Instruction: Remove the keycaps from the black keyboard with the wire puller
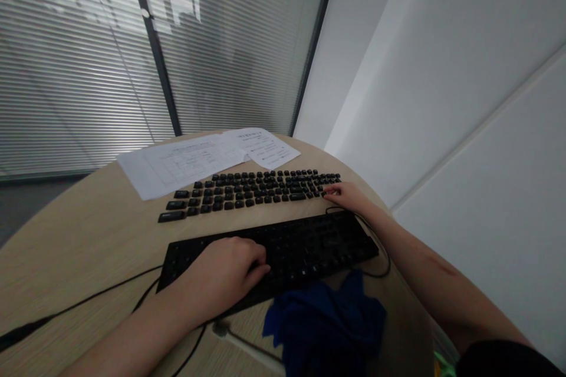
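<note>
A black keyboard lies on the table, its key area dark with few caps to be made out. My left hand rests on its left half, fingers curled under; whatever they may hold is hidden. Beyond the keyboard, loose black keycaps are laid out in rows. At the right end of these rows is my right hand, its thumb and fingertips closed around what looks like a keycap. A blue cloth lies crumpled at the near edge of the keyboard. Beside it lies a brush with a pale handle and dark bristles.
Printed paper sheets lie on the far part of the round wooden table. A black cable runs along the left, and another loops by the keyboard's right end. Glass with blinds and a white wall stand behind.
</note>
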A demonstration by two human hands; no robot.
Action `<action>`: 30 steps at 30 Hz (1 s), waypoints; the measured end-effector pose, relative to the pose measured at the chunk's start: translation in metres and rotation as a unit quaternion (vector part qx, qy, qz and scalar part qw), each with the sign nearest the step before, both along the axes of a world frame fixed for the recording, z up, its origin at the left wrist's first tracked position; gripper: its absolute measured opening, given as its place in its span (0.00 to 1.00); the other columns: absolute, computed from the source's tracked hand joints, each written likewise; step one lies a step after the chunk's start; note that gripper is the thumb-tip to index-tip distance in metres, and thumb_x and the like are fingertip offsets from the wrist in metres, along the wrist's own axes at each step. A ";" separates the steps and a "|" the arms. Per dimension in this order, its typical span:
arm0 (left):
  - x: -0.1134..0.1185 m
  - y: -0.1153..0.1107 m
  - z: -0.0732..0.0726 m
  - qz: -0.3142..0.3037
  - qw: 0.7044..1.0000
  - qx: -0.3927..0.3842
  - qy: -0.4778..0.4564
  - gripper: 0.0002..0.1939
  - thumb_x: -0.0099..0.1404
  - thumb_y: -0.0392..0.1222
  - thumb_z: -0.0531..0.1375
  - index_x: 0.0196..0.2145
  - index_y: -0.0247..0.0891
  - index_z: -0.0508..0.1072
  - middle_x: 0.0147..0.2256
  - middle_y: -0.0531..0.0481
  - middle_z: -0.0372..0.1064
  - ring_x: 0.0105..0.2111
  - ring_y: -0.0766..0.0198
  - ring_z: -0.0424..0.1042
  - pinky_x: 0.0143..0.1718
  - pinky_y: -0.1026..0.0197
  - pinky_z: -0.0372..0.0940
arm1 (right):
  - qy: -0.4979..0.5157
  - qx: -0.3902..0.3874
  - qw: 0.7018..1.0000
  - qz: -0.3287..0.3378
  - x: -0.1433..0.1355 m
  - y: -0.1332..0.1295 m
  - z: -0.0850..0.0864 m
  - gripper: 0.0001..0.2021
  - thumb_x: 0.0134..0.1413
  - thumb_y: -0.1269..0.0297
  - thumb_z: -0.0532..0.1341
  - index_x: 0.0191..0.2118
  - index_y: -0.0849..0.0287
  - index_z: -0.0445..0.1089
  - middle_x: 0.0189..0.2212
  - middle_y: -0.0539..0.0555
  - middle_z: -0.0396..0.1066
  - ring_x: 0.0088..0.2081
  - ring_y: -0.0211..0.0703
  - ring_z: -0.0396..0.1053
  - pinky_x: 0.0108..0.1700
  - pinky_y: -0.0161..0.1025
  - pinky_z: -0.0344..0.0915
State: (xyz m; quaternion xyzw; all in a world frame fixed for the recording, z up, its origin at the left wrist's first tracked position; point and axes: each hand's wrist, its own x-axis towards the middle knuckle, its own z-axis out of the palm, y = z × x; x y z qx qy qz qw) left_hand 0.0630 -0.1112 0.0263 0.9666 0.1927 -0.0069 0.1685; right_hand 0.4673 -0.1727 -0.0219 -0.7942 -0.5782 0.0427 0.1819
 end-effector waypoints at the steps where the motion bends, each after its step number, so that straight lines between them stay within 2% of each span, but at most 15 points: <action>1: 0.000 0.000 0.000 -0.003 1.000 0.001 0.000 0.12 0.73 0.43 0.58 0.34 0.42 0.80 0.36 0.48 0.81 0.37 0.51 0.80 0.38 0.54 0.67 | -0.001 0.002 1.000 0.000 0.000 0.000 0.000 0.11 0.59 0.63 0.70 0.47 0.55 0.85 0.40 0.57 0.85 0.40 0.50 0.82 0.45 0.42 0.75; 10: -0.001 0.001 0.005 0.004 1.000 0.002 -0.001 0.12 0.73 0.44 0.58 0.34 0.42 0.80 0.36 0.47 0.81 0.37 0.52 0.80 0.38 0.54 0.67 | -0.013 0.020 1.000 0.000 0.001 0.000 -0.001 0.13 0.58 0.64 0.70 0.49 0.57 0.84 0.39 0.57 0.85 0.38 0.49 0.81 0.45 0.41 0.75; 22: -0.002 0.002 0.004 0.004 1.000 0.001 -0.013 0.13 0.73 0.45 0.58 0.34 0.42 0.80 0.35 0.48 0.80 0.37 0.53 0.79 0.37 0.55 0.65 | 0.007 0.063 0.998 0.002 -0.003 0.004 -0.002 0.06 0.53 0.66 0.72 0.38 0.54 0.84 0.36 0.54 0.85 0.36 0.49 0.81 0.42 0.42 0.74; 26: -0.002 0.003 0.005 0.004 1.000 -0.005 -0.010 0.13 0.73 0.46 0.57 0.34 0.42 0.80 0.36 0.48 0.80 0.37 0.54 0.79 0.38 0.55 0.65 | 0.027 0.119 0.992 -0.003 -0.006 -0.005 0.005 0.05 0.52 0.65 0.72 0.36 0.55 0.83 0.34 0.55 0.84 0.34 0.48 0.79 0.40 0.42 0.72; 28: -0.002 0.004 0.006 0.007 1.000 -0.007 -0.005 0.13 0.73 0.45 0.57 0.35 0.43 0.80 0.37 0.48 0.80 0.37 0.54 0.79 0.39 0.55 0.65 | 0.037 0.167 0.985 -0.019 -0.008 -0.017 0.011 0.06 0.56 0.61 0.69 0.35 0.56 0.83 0.35 0.56 0.84 0.35 0.49 0.78 0.42 0.43 0.72; 30: -0.002 0.004 0.007 0.010 1.000 -0.006 0.001 0.13 0.73 0.45 0.57 0.34 0.43 0.80 0.37 0.48 0.81 0.37 0.54 0.79 0.39 0.55 0.65 | 0.050 0.223 0.973 -0.044 -0.010 -0.035 0.017 0.12 0.61 0.56 0.64 0.36 0.57 0.82 0.36 0.58 0.83 0.37 0.51 0.78 0.44 0.45 0.71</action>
